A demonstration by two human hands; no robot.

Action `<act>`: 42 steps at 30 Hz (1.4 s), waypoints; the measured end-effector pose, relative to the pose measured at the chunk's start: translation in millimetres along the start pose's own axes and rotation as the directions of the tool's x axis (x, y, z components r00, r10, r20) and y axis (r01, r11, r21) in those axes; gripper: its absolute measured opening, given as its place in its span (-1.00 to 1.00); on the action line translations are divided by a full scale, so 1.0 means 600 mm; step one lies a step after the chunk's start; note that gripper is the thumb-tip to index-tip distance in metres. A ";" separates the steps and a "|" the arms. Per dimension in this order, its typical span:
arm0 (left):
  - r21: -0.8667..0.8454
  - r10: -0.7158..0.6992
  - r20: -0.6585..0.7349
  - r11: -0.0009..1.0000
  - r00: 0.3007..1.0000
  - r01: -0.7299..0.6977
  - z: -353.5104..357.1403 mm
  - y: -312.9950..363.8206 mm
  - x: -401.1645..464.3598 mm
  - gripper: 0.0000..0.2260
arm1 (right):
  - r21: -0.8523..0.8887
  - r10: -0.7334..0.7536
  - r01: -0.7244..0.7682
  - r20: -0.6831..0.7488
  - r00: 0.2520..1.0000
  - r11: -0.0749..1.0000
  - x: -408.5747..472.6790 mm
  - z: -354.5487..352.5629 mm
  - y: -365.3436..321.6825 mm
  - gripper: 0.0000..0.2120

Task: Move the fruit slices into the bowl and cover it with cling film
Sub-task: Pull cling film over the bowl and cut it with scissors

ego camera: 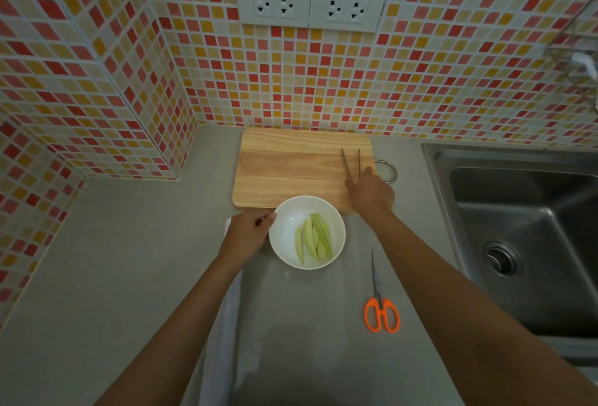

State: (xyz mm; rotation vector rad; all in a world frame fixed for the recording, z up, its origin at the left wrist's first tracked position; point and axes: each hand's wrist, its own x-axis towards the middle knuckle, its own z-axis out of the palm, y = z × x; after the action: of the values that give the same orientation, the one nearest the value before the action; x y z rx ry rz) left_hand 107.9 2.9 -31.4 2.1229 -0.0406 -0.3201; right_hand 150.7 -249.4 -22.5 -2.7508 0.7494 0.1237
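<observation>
A white bowl (288, 231) sits on the grey counter just in front of a wooden cutting board (291, 169). Several pale green fruit slices (315, 239) lie inside the bowl. My left hand (247, 232) pinches the bowl's left rim. My right hand (370, 193) rests on the board's right end, gripping metal tongs (351, 161) whose tips point toward the wall. A sheet of clear cling film (291, 324) lies spread on the counter under and in front of the bowl, with the white roll (223, 324) along its left edge under my left forearm.
Orange-handled scissors (381, 305) lie on the counter right of the film. A steel sink (524, 244) fills the right side. Tiled walls stand behind and to the left, with two power sockets (310, 4) above the board.
</observation>
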 end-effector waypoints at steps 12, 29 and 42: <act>-0.033 -0.018 0.024 0.999 1.000 0.019 0.012 -0.003 -0.039 -0.79 | 0.513 -0.149 -0.020 0.287 0.946 0.858 -0.196 -0.002 0.042 -0.59; 0.008 0.006 0.023 1.000 1.000 -0.006 0.014 -0.019 -0.156 -0.77 | 0.596 -0.097 -0.103 0.293 0.951 0.796 -0.325 0.008 0.075 -0.63; 0.024 -0.006 0.021 1.000 1.000 0.005 0.016 -0.033 -0.190 -0.76 | 0.586 -0.083 -0.122 0.311 0.947 0.801 -0.362 0.011 0.077 -0.61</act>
State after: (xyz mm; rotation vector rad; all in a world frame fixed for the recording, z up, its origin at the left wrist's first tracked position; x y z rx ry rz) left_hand -6.3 23.4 -28.5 2.1437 -0.0510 -0.3465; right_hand -60.0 -180.7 -6.3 -2.0455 0.5939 0.2806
